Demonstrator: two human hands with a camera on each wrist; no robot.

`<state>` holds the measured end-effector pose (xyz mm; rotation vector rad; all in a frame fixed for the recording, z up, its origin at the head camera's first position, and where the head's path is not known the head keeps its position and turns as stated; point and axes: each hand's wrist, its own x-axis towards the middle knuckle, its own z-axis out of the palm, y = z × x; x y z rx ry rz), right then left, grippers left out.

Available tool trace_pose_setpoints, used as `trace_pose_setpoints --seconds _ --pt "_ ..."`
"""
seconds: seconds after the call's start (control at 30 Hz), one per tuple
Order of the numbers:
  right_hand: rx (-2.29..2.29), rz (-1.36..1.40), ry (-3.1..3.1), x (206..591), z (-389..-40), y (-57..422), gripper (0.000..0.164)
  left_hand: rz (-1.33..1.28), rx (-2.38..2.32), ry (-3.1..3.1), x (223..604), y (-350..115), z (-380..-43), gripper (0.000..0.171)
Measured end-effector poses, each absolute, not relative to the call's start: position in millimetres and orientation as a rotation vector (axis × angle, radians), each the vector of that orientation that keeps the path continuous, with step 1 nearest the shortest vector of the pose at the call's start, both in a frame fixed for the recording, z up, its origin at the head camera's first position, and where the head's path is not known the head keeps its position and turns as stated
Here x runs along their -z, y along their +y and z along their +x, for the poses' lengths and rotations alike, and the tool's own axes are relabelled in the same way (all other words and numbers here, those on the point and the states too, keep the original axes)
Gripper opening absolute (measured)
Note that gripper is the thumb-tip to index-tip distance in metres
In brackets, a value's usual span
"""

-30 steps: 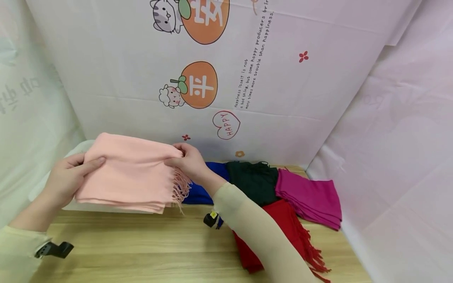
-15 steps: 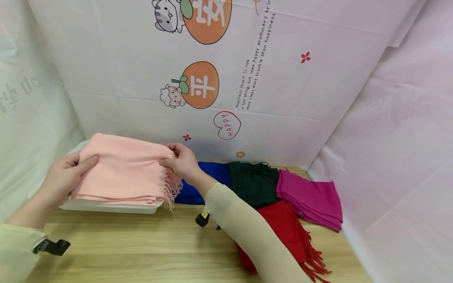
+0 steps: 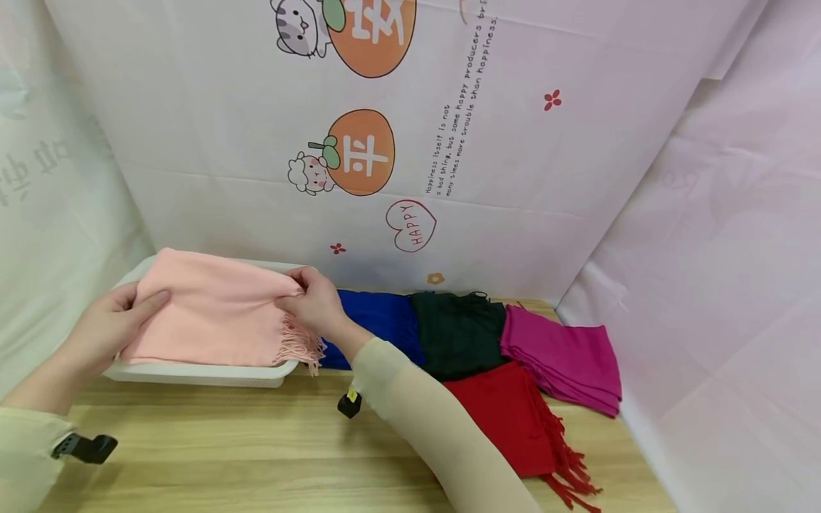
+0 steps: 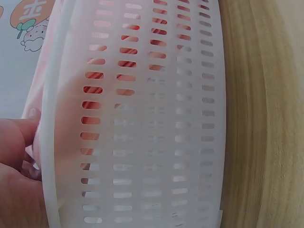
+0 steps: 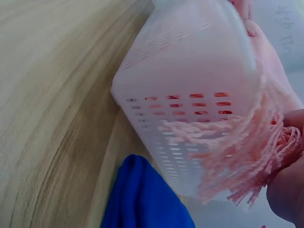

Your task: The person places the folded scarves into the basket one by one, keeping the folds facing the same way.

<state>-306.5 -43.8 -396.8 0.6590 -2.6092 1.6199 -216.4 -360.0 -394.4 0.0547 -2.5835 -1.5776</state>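
A folded pale pink scarf (image 3: 214, 313) with a fringe (image 5: 232, 147) lies across the top of a white slotted plastic basket (image 3: 192, 374). My left hand (image 3: 105, 324) pinches its left edge, thumb on top. At the fringed right end, my right hand (image 3: 314, 303) pinches the upper corner. The fringe hangs over the basket's right rim and wall in the right wrist view. Through the slots of the basket (image 4: 152, 142), pinkish-red cloth shows in the left wrist view. The scarf hides most of the basket's inside.
Right of the basket lie folded scarves in blue (image 3: 378, 320), dark green (image 3: 458, 335) and magenta (image 3: 564, 360). A fringed red scarf (image 3: 507, 417) sits in front of them, partly behind my right sleeve. White printed sheeting (image 3: 500, 235) walls the wooden table (image 3: 224, 456) at the back and sides.
Both hands have carried the pink scarf left and down onto the basket. More of the basket's rim and of the blue scarf now shows.
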Motion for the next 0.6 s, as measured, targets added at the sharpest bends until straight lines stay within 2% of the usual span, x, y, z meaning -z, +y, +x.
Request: trace_pose_setpoints --seconds 0.2,0.6 --pt "-1.428 0.708 -2.673 404.5 -309.3 -49.6 0.039 0.045 1.306 -2.686 396.3 -359.9 -218.7 0.055" --pt "-1.066 0.770 -2.784 401.1 -309.2 -66.4 0.037 0.015 1.011 -2.790 402.0 -365.4 -225.1 0.050"
